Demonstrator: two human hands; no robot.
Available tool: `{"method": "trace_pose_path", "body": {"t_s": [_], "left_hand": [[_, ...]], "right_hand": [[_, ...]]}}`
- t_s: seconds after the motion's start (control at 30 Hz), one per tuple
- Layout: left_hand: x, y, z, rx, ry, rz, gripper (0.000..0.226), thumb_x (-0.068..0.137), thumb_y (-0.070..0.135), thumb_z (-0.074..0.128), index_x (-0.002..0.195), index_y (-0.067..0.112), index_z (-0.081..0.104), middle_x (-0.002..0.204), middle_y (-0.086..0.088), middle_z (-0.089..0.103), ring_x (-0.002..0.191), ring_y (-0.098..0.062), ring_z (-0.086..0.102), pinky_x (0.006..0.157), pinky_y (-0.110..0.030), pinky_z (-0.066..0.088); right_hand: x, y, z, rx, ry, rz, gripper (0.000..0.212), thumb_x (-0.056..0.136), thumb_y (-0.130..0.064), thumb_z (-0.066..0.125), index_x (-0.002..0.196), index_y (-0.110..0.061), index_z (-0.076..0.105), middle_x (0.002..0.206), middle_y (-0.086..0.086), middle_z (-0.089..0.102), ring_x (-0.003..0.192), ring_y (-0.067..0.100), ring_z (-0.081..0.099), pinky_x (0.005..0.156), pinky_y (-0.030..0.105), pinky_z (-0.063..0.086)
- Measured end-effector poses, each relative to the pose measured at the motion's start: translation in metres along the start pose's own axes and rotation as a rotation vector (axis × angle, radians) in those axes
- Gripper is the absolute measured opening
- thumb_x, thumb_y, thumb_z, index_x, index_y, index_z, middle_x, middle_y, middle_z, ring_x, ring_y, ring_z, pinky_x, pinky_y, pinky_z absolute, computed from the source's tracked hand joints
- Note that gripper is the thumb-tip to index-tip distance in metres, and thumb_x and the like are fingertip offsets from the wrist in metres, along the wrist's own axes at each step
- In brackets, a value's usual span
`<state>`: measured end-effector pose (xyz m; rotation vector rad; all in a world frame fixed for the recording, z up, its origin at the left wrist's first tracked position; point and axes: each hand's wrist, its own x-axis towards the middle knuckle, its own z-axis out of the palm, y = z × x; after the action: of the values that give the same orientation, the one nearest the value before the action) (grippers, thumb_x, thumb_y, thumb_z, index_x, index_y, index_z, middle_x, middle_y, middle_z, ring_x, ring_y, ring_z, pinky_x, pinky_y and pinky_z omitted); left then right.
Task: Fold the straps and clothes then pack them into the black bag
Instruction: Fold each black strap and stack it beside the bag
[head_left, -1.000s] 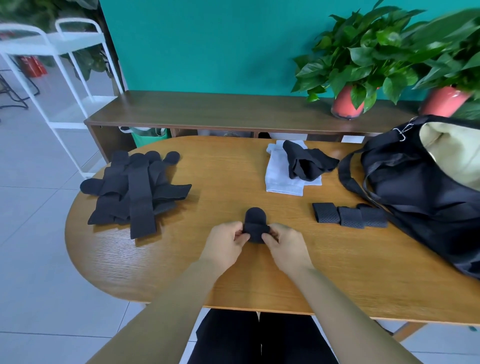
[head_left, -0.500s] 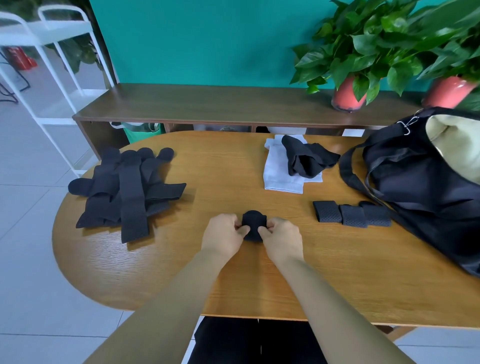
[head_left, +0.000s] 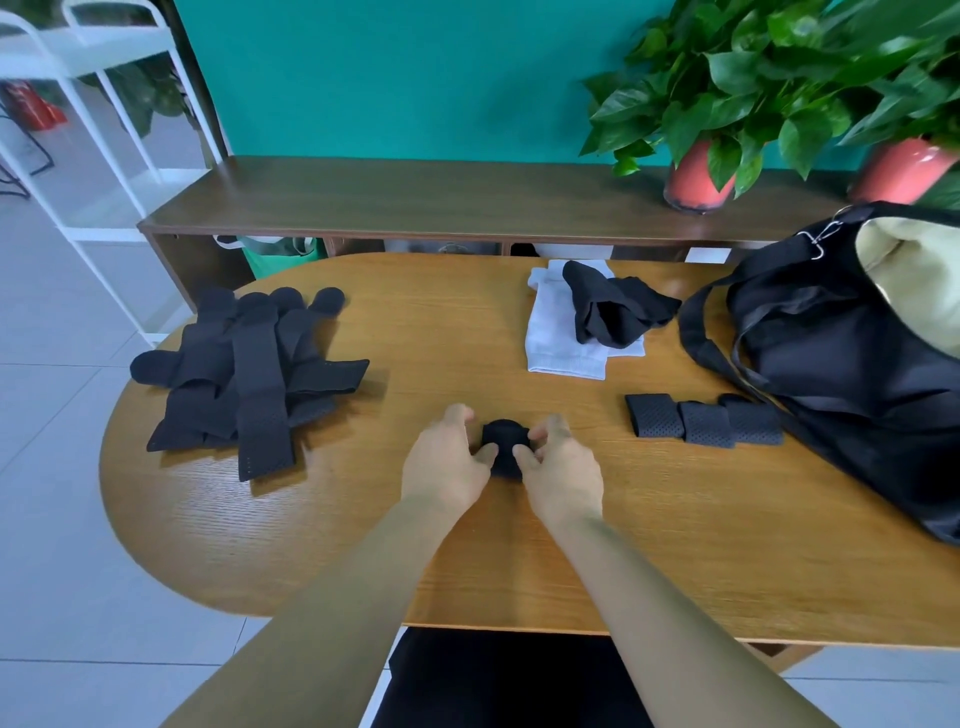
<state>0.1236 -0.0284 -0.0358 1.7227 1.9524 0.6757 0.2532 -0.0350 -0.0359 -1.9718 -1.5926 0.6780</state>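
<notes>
A small black strap (head_left: 503, 441), folded into a short bundle with a rounded end, lies on the wooden table (head_left: 675, 545) in front of me. My left hand (head_left: 447, 462) pinches its left side and my right hand (head_left: 558, 467) pinches its right side. Three folded straps (head_left: 704, 422) sit in a row to the right. A pile of unfolded black straps (head_left: 249, 364) lies at the table's left. A white cloth (head_left: 556, 332) with a crumpled black garment (head_left: 613, 309) on it lies at the back. The black bag (head_left: 841, 364) stands open at the right.
A dark wooden bench (head_left: 415, 197) runs behind the table, with two potted plants (head_left: 696, 176) on its right part. A white rack (head_left: 104, 130) stands at the far left on the tiled floor. The bag's strap loops (head_left: 696, 338) lie on the table near the folded straps.
The strap between my hands has become shorter and more compact as both hands fold it. The camera view has shifted slightly closer and lower.
</notes>
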Motion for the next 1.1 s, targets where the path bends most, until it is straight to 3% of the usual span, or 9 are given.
{"method": "trace_pose_path", "body": {"t_s": [0.13,0.27,0.4,0.57,0.83,1.1], "left_hand": [[-0.009,-0.003,0.000,0.016,0.101,0.156,0.036,0.094,0.032,0.053,0.130,0.028,0.050,0.116,0.004,0.049,0.089,-0.012,0.058,0.076,-0.034,0.053],[-0.010,-0.015,0.003,0.068,0.059,0.367,0.035,0.095,0.013,0.050,0.129,0.017,0.058,0.133,0.000,0.051,0.117,-0.021,0.050,0.092,-0.038,0.047],[-0.014,-0.017,0.005,0.278,-0.060,0.346,0.042,0.100,0.015,0.040,0.140,0.026,0.047,0.149,0.010,0.039,0.131,-0.019,0.037,0.098,-0.034,0.036],[-0.017,-0.011,0.007,0.280,-0.104,0.313,0.042,0.101,0.016,0.038,0.141,0.026,0.044,0.152,0.008,0.035,0.135,-0.018,0.032,0.101,-0.034,0.029],[-0.039,0.030,0.040,0.163,-0.196,0.432,0.041,0.100,0.013,0.039,0.138,0.021,0.049,0.150,0.002,0.039,0.138,-0.023,0.032,0.110,-0.036,0.027],[-0.053,0.090,0.083,0.162,-0.322,0.563,0.044,0.099,0.009,0.037,0.142,0.020,0.044,0.154,0.001,0.032,0.141,-0.024,0.026,0.113,-0.036,0.022]], "right_hand": [[-0.006,0.005,-0.002,0.071,0.069,-0.080,0.011,0.095,-0.025,0.051,0.102,-0.025,0.059,0.104,-0.002,0.057,0.084,0.015,0.057,0.070,0.033,0.051],[-0.015,0.010,-0.005,-0.074,0.049,-0.223,0.030,0.098,-0.032,0.046,0.125,-0.032,0.058,0.121,-0.008,0.046,0.089,0.010,0.055,0.072,0.025,0.046],[-0.018,0.014,0.000,-0.291,0.006,-0.288,0.033,0.099,-0.033,0.044,0.130,-0.033,0.055,0.126,-0.007,0.045,0.113,0.012,0.045,0.074,0.021,0.044],[-0.018,0.015,-0.002,-0.359,0.015,-0.305,0.032,0.100,-0.030,0.042,0.128,-0.031,0.057,0.123,-0.005,0.049,0.115,0.014,0.042,0.078,0.024,0.048],[-0.030,0.061,-0.040,-0.250,0.178,-0.178,0.029,0.091,-0.029,0.053,0.115,-0.025,0.069,0.112,-0.007,0.062,0.109,0.015,0.051,0.072,0.028,0.048],[-0.034,0.112,-0.094,-0.305,0.274,-0.017,0.030,0.092,-0.031,0.052,0.118,-0.026,0.066,0.120,-0.006,0.060,0.109,0.016,0.054,0.074,0.028,0.045]]}}
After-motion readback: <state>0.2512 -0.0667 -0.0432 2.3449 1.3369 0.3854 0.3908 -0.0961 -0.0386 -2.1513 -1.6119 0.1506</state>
